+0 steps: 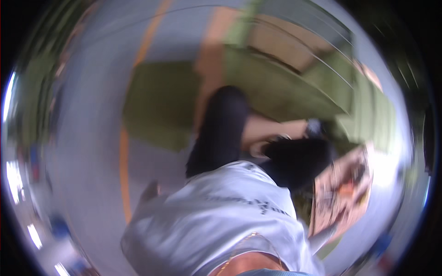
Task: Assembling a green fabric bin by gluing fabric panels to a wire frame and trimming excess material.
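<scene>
Motion blur smears the whole head view. My left hand (151,189) hangs low beside my white shirt (216,207), over the grey floor, and its fingers are too smeared to read. Nothing can be made out in it. On my right side, a blurred pale sleeve edge (322,237) overlaps an open cardboard box (320,202). My right hand cannot be picked out there. Mixed small items lie in that box, among them an orange one (346,189) and dark ones, their kinds unclear.
Ahead of my dark-clothed left knee (228,103) stands a large green structure (281,87) with a brown panel (285,43). A flat green piece (161,103) lies to the left, near an orange floor line (123,161). Thin pale lines cross the upper right.
</scene>
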The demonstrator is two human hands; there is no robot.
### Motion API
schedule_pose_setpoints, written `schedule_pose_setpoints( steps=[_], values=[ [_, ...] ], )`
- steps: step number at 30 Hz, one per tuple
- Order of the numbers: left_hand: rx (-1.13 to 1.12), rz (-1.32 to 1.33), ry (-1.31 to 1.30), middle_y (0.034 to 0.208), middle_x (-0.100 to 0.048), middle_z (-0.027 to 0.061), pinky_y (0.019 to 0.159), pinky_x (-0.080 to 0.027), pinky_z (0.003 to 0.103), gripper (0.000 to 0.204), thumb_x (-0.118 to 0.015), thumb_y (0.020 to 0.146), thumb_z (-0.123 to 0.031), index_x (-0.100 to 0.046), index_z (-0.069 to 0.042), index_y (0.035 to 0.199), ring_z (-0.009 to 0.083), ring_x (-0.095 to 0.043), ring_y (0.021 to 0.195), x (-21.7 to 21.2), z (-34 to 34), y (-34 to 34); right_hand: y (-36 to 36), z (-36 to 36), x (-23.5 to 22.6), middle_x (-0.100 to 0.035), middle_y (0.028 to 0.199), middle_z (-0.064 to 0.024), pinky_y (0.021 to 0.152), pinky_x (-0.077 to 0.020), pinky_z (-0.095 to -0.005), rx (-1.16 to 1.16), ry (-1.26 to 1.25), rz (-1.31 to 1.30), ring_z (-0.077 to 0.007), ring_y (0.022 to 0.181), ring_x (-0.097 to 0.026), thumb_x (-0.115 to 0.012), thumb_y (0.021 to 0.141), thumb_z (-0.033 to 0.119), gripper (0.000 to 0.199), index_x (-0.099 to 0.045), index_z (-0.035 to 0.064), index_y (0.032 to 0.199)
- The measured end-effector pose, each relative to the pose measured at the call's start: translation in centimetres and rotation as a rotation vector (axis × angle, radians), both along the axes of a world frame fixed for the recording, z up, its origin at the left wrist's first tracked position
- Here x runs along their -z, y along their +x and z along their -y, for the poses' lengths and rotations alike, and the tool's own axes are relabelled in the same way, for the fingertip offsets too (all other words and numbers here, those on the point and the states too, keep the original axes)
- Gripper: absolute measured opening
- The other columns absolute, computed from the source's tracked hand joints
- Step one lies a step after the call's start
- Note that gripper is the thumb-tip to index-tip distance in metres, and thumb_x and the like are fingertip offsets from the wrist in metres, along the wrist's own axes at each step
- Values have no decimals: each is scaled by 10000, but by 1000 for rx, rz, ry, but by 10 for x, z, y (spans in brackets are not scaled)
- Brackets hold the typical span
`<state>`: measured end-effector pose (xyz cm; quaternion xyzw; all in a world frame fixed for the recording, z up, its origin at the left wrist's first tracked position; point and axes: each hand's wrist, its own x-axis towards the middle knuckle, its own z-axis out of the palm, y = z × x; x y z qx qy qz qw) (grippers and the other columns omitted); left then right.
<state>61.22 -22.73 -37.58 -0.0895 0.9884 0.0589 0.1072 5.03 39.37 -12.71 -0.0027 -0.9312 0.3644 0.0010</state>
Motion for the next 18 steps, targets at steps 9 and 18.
schedule_pose_setpoints(
  steps=[9,18],
  values=[
    [761,192,-115,1248,-584,148,1002,-414,385,363,-476,927,-204,-559,21,1200,235,-550,1153,-37,119,-356,142,-227,-16,-656,748,-74,620,-474,-313,875,374,83,-160,677,-611,-753,729,484,510,-676,21,929],
    [324,349,-520,1265,-572,129,1008,-405,380,374,-400,957,-183,-539,26,1233,223,-539,1141,-72,244,-396,150,-273,47,-670,818,-211,759,-503,-435,1066,326,361,-311,820,-668,-784,622,437,540,-658,-42,838]
  ],
)
